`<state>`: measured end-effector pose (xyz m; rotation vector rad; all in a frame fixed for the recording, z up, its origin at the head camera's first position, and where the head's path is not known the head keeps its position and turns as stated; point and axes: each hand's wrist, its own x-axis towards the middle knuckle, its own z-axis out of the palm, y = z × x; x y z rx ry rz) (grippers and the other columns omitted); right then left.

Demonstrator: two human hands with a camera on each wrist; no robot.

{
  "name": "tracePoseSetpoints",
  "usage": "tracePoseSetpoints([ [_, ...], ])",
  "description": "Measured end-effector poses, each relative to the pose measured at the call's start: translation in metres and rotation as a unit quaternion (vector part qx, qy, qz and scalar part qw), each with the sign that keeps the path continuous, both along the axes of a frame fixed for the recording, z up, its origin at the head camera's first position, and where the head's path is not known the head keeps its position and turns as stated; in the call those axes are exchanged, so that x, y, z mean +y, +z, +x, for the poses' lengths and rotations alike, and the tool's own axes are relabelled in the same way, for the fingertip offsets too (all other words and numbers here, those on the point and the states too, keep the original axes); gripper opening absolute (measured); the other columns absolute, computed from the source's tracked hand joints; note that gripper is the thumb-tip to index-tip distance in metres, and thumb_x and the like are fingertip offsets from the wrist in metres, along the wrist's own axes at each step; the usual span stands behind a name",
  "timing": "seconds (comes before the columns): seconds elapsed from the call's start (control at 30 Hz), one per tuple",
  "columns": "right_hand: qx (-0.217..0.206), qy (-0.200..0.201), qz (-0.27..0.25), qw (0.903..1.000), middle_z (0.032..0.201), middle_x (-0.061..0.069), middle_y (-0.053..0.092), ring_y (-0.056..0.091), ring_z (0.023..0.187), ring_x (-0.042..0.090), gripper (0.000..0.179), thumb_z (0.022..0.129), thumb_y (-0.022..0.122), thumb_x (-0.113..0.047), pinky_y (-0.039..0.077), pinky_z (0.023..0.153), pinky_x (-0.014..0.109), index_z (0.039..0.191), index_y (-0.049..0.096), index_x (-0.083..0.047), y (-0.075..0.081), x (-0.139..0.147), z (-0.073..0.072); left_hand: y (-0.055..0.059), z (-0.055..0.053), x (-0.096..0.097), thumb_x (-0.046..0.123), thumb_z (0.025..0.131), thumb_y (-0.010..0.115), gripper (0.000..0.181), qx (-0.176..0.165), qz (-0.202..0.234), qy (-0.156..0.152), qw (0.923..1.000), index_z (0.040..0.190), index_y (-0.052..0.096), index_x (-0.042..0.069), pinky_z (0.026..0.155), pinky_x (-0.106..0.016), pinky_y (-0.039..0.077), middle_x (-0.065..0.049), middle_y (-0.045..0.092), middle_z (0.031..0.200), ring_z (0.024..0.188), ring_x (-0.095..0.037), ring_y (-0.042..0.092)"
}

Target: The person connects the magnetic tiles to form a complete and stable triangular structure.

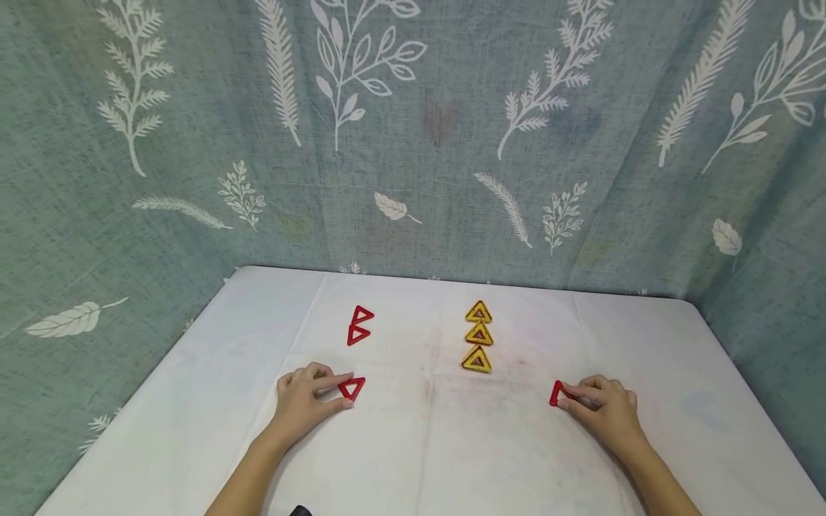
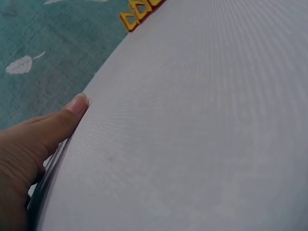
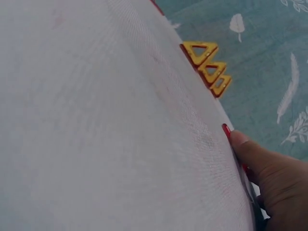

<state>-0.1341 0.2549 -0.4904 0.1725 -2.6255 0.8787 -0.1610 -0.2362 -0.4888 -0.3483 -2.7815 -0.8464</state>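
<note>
In the head view a red triangle frame lies on the white table between the thumb and index finger of my left hand, which pinches it at its edges. My right hand pinches another red triangle frame by its right side; the fingertips cover part of it. In the left wrist view only the thumb side of my left hand shows, and its triangle is hidden. The right wrist view shows my right hand with a sliver of its red triangle by the thumb.
Two red triangle frames, an upper one and a lower one, lie beyond my left hand. Farther right, a column of yellow triangles with dark red edges runs away from me. A leaf-patterned green curtain surrounds the white table.
</note>
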Motion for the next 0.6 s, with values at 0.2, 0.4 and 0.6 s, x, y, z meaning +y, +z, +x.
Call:
tracePoseSetpoints([
  [0.2, 0.007, 0.013, -0.017, 0.9997, 0.083, -0.004, 0.06, 0.041, 0.078, 0.007, 0.026, 0.066, 0.084, -0.02, 0.019, 0.068, 0.034, 0.088, 0.078, -0.009, 0.0, -0.007, 0.005, -0.002, 0.001, 0.002, 0.037, 0.066, 0.083, 0.038, -0.005, 0.039, -0.017, 0.9991, 0.1, 0.076, 0.021, 0.094, -0.051, 0.016, 0.009, 0.05, 0.086, 0.086, -0.013, 0.046],
  [0.4, 0.029, 0.03, -0.021, 0.9989, 0.081, -0.007, 0.059, 0.04, 0.077, 0.004, 0.026, 0.064, 0.085, -0.017, 0.021, 0.069, 0.035, 0.088, 0.078, -0.009, 0.0, -0.012, 0.01, -0.003, 0.003, 0.008, 0.031, 0.066, 0.082, 0.03, 0.038, 0.046, -0.039, 0.9975, 0.093, 0.078, 0.017, 0.094, -0.048, 0.018, 0.015, 0.048, 0.082, 0.08, -0.006, 0.044],
  [0.6, 0.034, 0.034, -0.017, 0.9987, 0.081, -0.008, 0.058, 0.037, 0.075, 0.002, 0.027, 0.063, 0.085, -0.015, 0.019, 0.068, 0.033, 0.088, 0.077, -0.009, -0.002, -0.015, 0.011, -0.002, 0.005, 0.021, 0.028, 0.064, 0.083, 0.03, 0.087, 0.034, -0.061, 0.9938, 0.091, 0.078, 0.016, 0.091, -0.048, 0.022, 0.015, 0.047, 0.081, 0.079, -0.004, 0.043],
])
